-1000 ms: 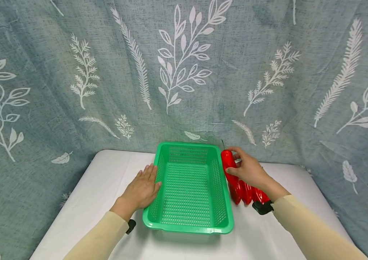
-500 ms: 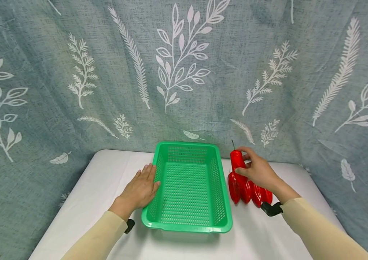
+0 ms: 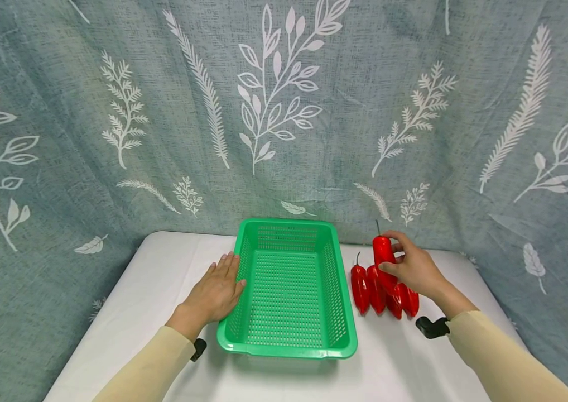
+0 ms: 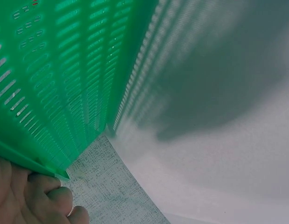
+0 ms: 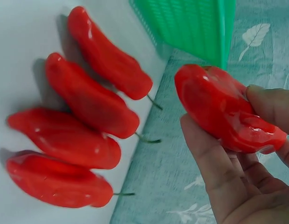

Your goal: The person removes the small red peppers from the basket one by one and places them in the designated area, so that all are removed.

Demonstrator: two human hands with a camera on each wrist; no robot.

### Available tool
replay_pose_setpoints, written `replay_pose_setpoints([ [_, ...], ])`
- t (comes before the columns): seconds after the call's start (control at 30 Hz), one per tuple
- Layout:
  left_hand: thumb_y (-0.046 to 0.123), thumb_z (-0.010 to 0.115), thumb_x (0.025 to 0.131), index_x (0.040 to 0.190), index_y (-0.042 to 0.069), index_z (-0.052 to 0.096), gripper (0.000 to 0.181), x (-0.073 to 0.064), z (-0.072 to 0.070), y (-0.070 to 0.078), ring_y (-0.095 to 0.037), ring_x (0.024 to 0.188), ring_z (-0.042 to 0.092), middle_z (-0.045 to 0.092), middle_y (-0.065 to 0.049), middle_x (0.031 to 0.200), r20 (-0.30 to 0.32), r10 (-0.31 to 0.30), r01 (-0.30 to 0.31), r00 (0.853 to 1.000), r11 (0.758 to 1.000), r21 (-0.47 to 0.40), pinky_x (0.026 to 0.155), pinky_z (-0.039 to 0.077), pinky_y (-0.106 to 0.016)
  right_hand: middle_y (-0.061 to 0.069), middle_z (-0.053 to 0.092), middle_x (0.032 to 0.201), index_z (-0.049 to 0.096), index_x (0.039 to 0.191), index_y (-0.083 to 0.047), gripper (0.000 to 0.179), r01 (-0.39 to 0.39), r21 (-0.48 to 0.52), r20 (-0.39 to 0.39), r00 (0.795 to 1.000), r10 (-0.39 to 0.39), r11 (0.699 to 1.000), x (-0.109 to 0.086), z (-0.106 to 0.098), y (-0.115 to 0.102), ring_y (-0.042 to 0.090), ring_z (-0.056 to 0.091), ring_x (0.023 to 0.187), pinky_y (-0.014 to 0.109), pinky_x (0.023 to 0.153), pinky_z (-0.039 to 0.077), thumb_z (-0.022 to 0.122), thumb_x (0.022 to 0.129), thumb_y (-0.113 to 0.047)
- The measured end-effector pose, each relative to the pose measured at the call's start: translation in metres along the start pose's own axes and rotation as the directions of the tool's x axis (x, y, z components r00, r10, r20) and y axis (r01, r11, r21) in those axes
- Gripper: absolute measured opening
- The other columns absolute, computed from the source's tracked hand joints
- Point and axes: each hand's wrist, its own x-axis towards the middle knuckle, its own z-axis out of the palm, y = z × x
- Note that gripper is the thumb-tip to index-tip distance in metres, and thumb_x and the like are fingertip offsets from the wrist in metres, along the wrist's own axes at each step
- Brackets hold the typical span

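Note:
My left hand (image 3: 216, 290) rests with straight fingers on the left rim of a green perforated plastic basket (image 3: 286, 298). In the left wrist view, the hand's fingertips (image 4: 63, 198) show under that rim, near the basket wall (image 4: 81, 70). To the right of the basket, my right hand (image 3: 414, 272) holds a shiny red pepper (image 3: 383, 251) between thumb and fingers, stem end up. Several more red peppers (image 3: 360, 290) lie side by side on the table beneath it. The right wrist view shows the held pepper (image 5: 214, 105) raised apart from the row (image 5: 93, 100).
A white-covered table (image 3: 188, 251) carries everything. Behind it hangs a grey-green curtain (image 3: 284, 184) with white leaf prints. A dark strap-like device (image 3: 432, 328) sits at the right wrist, and another (image 3: 198, 349) at the left.
My right hand has carried the held pepper rightward, from beside the basket's right rim to over the row of peppers, uncovering more of the row. The left hand stays on the rim.

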Motion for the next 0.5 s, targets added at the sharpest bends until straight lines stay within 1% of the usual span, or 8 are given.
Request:
replay_pose_setpoints([
  [0.1,0.037,0.037,0.115,0.164,-0.009,0.02,0.069,0.001,0.001,0.0,-0.042,0.161,0.022,0.022,-0.027,0.172,0.005,-0.001,0.001,1.0,1.0,0.007,0.131,0.022,-0.057,0.032,0.053,0.139,0.032,0.161,-0.008,0.078,-0.014,-0.009,-0.007,1.0,0.014,1.0,-0.002,-0.002,0.007,0.045,0.067,0.111,0.045,0.073,0.066,0.076,0.097,-0.018],
  [0.17,0.036,0.039,0.115,0.163,-0.01,0.022,0.069,0.0,0.001,0.0,-0.043,0.16,0.023,0.023,-0.029,0.171,-0.005,0.004,-0.004,1.0,1.0,0.004,0.13,0.023,-0.058,0.033,0.052,0.139,0.031,0.161,-0.007,0.079,-0.032,-0.012,-0.01,0.999,0.032,0.999,-0.003,-0.004,0.013,0.045,0.067,0.112,0.045,0.073,0.066,0.076,0.097,-0.018],
  [0.37,0.036,0.039,0.115,0.163,-0.01,0.022,0.069,0.0,0.001,0.0,-0.043,0.16,0.023,0.023,-0.029,0.171,-0.003,0.002,-0.002,1.0,1.0,0.011,0.13,0.023,-0.058,0.035,0.049,0.141,0.027,0.162,-0.003,0.081,-0.099,-0.023,-0.019,0.995,0.098,0.995,-0.006,-0.007,0.031,0.049,0.065,0.114,0.046,0.074,0.066,0.075,0.098,-0.017],
  [0.5,0.036,0.038,0.115,0.163,-0.01,0.021,0.069,0.0,0.001,0.001,-0.042,0.161,0.021,0.022,-0.028,0.171,-0.001,-0.002,0.002,1.0,1.0,0.004,0.131,0.022,-0.057,0.037,0.048,0.142,0.027,0.162,-0.002,0.082,-0.131,-0.018,-0.032,0.991,0.131,0.991,-0.01,-0.009,0.043,0.051,0.064,0.114,0.044,0.07,0.066,0.075,0.097,-0.015],
])
